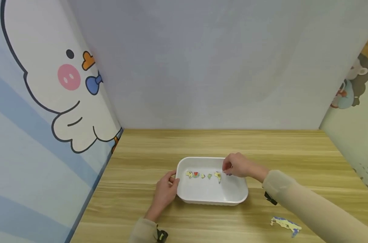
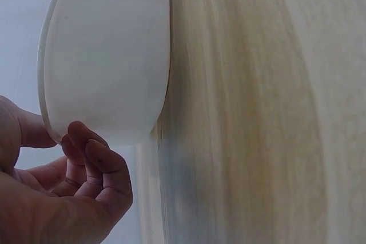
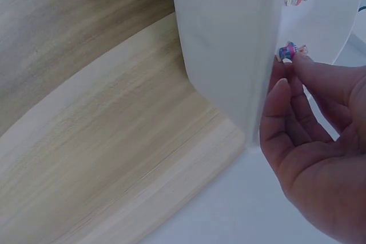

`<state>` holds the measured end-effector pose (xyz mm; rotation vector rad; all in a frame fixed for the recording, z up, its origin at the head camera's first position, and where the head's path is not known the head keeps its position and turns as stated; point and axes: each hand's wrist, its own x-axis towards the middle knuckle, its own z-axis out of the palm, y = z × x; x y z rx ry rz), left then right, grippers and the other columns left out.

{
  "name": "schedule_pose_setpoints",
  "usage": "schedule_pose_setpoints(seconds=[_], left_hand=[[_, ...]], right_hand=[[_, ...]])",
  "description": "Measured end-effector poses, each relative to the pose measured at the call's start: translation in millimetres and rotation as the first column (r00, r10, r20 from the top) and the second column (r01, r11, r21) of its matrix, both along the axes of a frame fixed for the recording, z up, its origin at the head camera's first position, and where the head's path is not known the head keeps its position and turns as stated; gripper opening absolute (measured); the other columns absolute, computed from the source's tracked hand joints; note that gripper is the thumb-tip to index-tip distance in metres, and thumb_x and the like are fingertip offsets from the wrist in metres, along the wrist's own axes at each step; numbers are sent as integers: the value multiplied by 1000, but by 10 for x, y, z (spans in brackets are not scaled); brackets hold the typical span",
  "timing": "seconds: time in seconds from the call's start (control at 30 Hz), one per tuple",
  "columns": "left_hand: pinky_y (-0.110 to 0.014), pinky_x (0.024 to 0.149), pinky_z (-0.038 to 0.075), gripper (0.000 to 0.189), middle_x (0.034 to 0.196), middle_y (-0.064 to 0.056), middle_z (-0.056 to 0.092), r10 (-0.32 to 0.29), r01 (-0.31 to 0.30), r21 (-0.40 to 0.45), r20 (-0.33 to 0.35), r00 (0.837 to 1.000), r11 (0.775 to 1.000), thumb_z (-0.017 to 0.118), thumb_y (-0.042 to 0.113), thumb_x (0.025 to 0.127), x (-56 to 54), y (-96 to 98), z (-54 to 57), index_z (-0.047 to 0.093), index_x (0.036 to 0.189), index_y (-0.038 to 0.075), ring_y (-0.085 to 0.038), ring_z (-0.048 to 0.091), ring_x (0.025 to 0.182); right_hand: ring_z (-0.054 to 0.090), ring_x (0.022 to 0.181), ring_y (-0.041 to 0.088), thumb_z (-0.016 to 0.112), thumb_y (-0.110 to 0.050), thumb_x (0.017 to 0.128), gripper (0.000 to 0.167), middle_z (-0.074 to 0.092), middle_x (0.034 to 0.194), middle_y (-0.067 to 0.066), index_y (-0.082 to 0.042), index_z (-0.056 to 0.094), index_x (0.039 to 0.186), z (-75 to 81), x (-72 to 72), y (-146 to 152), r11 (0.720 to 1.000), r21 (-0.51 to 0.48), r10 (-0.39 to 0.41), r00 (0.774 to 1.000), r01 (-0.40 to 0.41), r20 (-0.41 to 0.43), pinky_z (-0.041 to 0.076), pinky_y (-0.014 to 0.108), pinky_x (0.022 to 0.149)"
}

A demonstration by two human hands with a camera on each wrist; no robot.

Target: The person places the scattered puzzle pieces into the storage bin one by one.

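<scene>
A white rectangular tray [image 1: 202, 192] sits on the wood-grain table, and my left hand [image 1: 166, 189] grips its left end. The left wrist view shows the thumb behind the tray's rim [image 2: 41, 67] and curled fingers on the outer wall. Over the right part of the tray, my right hand [image 1: 239, 164] pinches a small flat colourful cutout [image 3: 290, 51], pink and blue, between thumb and fingertips. Several other small cutouts lie in a row on the tray floor, among them a yellowish one [image 1: 218, 176] just left of the right hand and a red-and-green one [image 1: 196, 174].
A larger irregular flat piece [image 1: 285, 223], yellow with blue edges, lies on the table [image 1: 220, 222] near the right forearm. A pale wall [image 1: 202, 67] rises behind the table. Cartoon-printed panels [image 1: 35, 84] stand at both sides.
</scene>
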<state>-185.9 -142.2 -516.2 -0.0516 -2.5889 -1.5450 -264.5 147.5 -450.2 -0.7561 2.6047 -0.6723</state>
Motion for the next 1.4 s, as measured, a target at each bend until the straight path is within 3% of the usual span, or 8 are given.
schedule_pose_setpoints(seconds=[0.23,0.53,0.8,1.03,1.4], left_hand=[[-24,47,44,32,74,-3,54,8,-7,-7,30,1000,1000,61,5,90,-2,16,10,60,120,-4,-10,53,54],[-23,46,43,31,73,-3,54,-8,8,0,-3,1000,1000,62,4,89,-4,27,15,60,119,-5,-7,51,52],[-23,46,42,31,73,-1,53,1,0,-17,19,1000,1000,62,5,89,-9,24,40,61,119,-4,-8,51,52],[-22,45,42,31,72,-3,53,-10,10,-12,0,1000,1000,62,3,89,-16,14,25,60,118,-5,-7,50,51],[-23,46,42,31,73,-2,53,-3,3,-16,13,1000,1000,62,4,88,4,-5,36,60,118,-5,-7,50,52]], right_hand=[[52,67,14,69,-4,86,7,58,73,-4,-7,68,80,-60,0,-55,998,68,-9,1000,8,7,47,30,63],[50,67,16,66,1,87,12,55,72,-2,-6,65,77,-121,36,-124,992,128,4,999,1,-41,45,30,61],[49,66,16,64,-2,89,16,52,70,-1,-8,59,75,-243,23,-163,985,173,-14,998,23,-53,44,30,60],[47,69,16,60,-3,91,18,51,73,-1,-11,56,75,-358,6,-159,972,233,13,992,17,-127,43,32,63],[45,66,15,63,-2,87,21,48,69,-2,-12,54,70,-401,40,-167,963,270,68,970,-2,-235,43,31,60]])
